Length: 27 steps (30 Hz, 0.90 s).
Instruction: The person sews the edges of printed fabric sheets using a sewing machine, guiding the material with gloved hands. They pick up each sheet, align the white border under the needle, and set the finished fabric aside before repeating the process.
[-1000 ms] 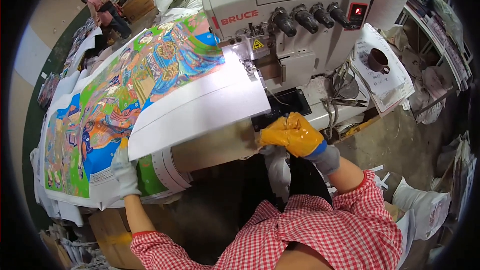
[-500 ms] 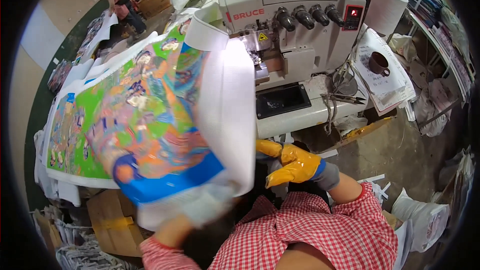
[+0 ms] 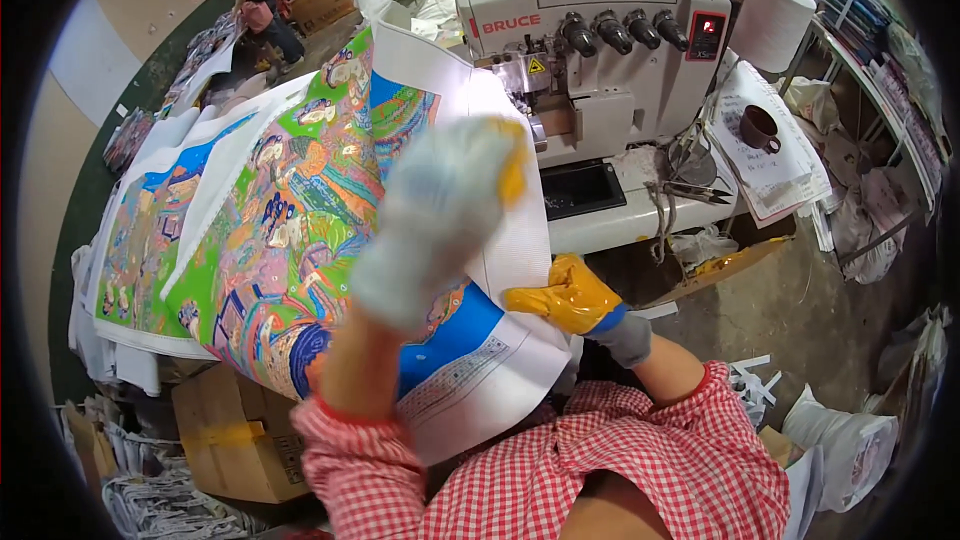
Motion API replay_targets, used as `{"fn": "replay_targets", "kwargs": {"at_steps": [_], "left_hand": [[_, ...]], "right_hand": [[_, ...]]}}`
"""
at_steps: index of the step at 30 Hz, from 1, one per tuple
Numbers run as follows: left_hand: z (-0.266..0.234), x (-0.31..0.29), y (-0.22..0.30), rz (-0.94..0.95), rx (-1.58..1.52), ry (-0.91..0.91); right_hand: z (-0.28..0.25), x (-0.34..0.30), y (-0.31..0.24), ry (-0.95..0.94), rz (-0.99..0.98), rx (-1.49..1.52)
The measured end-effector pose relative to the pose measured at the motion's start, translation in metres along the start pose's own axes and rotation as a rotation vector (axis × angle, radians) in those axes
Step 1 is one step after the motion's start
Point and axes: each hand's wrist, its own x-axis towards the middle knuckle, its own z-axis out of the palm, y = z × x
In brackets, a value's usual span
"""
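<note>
A large, colourful printed sheet (image 3: 310, 225), with green and blue areas and a white border, drapes from the overlock sewing machine (image 3: 625, 65) toward my lap. My left hand (image 3: 435, 220), in a grey glove with yellow at the fingers, is raised over the sheet near its white border; motion smears its fingers. At the sheet's right edge, my right hand (image 3: 570, 298) wears a yellow coated glove and pinches the white border between thumb and fingers. The sheet's far border lies beside the machine's lit needle area.
A brown cup (image 3: 759, 128) stands on papers (image 3: 755, 175) right of the machine. Tweezers (image 3: 698, 192) lie on the machine bed. A large thread cone (image 3: 770, 10) stands behind. A cardboard box (image 3: 240, 435) sits at lower left. Another person (image 3: 258, 15) bends over material at the far left.
My left hand has moved up and forward from the sheet's near edge. The sheet has spread flatter and rightward, and my right hand has closed on its border.
</note>
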Motion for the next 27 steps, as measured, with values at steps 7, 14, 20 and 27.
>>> {"fn": "replay_targets", "kwargs": {"at_steps": [7,14,20,27], "left_hand": [[0.058,-0.005,-0.081,-0.167,0.117,-0.241],[0.071,-0.003,-0.104,-0.324,0.031,-0.314],[0.046,-0.035,-0.098,-0.376,-0.001,-0.357],[0.037,-0.056,-0.087,-0.311,0.093,-0.218]], "right_hand": [[-0.012,0.010,-0.009,-0.117,-0.051,-0.107],[0.011,0.032,-0.016,-0.002,-0.066,0.014],[-0.007,0.009,-0.025,-0.257,-0.232,-0.177],[-0.018,-0.003,-0.006,-0.304,-0.174,0.075]]}}
